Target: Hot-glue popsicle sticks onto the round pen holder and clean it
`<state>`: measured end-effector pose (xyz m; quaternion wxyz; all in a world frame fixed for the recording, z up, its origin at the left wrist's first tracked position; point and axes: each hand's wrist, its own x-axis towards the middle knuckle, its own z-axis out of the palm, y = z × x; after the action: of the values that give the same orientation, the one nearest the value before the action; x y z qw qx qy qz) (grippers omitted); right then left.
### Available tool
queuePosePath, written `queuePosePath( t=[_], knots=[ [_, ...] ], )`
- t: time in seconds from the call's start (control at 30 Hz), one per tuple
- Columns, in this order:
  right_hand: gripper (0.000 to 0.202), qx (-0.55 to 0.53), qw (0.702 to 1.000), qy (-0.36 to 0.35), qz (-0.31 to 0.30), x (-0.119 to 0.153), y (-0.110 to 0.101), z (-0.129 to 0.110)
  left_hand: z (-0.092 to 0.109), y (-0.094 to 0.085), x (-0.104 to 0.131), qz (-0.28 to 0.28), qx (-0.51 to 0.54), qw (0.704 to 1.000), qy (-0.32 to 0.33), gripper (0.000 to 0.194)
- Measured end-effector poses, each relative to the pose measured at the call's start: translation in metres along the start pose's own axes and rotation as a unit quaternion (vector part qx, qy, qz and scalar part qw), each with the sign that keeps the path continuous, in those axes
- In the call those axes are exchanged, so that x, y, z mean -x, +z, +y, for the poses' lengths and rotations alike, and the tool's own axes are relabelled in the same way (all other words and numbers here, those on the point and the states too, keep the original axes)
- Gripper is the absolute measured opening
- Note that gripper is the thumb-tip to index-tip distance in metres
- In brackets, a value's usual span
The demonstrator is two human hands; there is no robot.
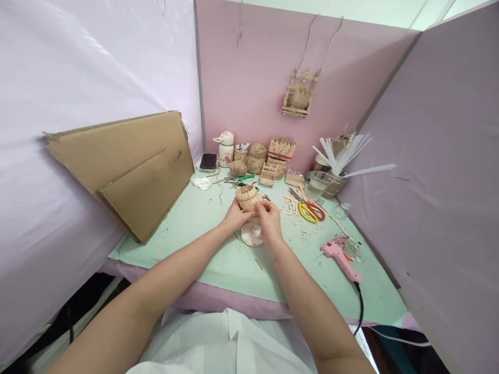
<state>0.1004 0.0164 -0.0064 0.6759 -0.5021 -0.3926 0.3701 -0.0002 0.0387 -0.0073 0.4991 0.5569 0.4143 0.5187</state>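
Between both hands is a small wooden cup [247, 195] with a jagged rim, held upright over the table. My left hand [235, 216] wraps its left side, the thumb reaching across the front. My right hand [268, 220] pinches at the cup's lower right side with thumb and fingers; whether a small piece is between the fingertips is too small to tell. Just below the hands lies a round white dish [251, 235], partly hidden by the right hand.
Yellow-handled scissors [307, 213] and wood scraps lie right of the hands. A pink glue gun [341, 261] is at the right front. Cardboard [144, 176] leans at left. Twine [238, 168], a white bottle [226, 150] and a plastic cup [316, 185] stand behind.
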Motion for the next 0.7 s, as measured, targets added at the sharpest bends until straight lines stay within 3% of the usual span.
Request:
queuePosePath(
  t=[0.7],
  knots=[
    [0.023,0.004,1.000,-0.004,-0.002,0.0003,0.0003,0.0021,-0.0022,-0.0009,-0.0004,-0.003,-0.010,1.000,0.021,0.074]
  ],
)
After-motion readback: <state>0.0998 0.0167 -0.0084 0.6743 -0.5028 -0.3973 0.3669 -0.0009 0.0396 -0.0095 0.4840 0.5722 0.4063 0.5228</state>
